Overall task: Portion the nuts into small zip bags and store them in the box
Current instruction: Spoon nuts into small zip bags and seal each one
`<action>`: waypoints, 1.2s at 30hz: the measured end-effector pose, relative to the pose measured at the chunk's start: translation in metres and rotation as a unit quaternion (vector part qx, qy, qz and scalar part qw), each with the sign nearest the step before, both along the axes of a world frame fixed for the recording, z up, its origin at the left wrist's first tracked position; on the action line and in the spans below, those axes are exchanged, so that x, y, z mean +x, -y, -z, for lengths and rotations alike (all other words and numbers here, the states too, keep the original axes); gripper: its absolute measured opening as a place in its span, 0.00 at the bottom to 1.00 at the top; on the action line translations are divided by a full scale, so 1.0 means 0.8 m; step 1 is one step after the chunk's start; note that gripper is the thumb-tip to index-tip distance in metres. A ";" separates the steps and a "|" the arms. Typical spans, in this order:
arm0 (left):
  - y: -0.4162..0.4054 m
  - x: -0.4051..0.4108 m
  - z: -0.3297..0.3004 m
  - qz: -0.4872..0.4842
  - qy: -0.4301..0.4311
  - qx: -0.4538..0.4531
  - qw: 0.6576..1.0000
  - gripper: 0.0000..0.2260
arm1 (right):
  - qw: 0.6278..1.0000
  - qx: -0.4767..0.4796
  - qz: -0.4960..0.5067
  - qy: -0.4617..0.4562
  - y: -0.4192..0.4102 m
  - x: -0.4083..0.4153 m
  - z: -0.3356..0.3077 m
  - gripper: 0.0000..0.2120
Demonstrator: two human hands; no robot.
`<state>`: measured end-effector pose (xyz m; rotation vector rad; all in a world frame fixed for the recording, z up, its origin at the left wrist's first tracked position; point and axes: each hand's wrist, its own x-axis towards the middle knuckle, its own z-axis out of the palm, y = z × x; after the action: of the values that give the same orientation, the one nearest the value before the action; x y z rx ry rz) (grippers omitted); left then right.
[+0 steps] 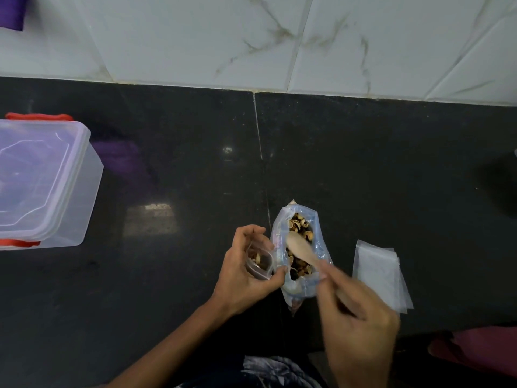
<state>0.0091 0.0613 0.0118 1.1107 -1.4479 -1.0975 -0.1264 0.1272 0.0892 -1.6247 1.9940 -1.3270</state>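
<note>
A large clear bag of nuts (300,233) stands open on the dark counter, near the front middle. My left hand (246,278) grips a small zip bag (258,263) held open beside it, with a few nuts inside. My right hand (358,323) holds a wooden spoon (300,247) whose bowl sits over the mouth of the large bag; hand and spoon are blurred. A stack of empty small zip bags (380,273) lies flat to the right. The clear plastic box (70,191) with its lid on stands at the far left.
The dark stone counter (195,247) meets a white marbled tile wall (251,37) at the back. Red clasps (39,116) show on the box. A purple object (11,12) is at the top left, a maroon cloth (481,351) at the bottom right.
</note>
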 end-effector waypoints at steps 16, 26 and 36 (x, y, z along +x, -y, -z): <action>-0.001 -0.002 0.008 0.010 0.014 0.031 0.999 0.24 | 0.977 0.210 0.024 -0.042 0.020 -0.011 0.029 0.12; -0.001 -0.001 0.004 0.029 -0.007 0.045 0.999 0.23 | 0.956 0.273 0.030 0.099 0.030 -0.028 0.023 0.12; 0.000 0.000 0.001 0.030 -0.017 0.040 0.999 0.23 | 0.828 0.314 0.147 0.440 0.042 -0.039 0.030 0.08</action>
<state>0.0089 0.0613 0.0108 1.1047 -1.4299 -1.2206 -0.1575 0.0940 0.0649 -0.2932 1.7728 -1.0240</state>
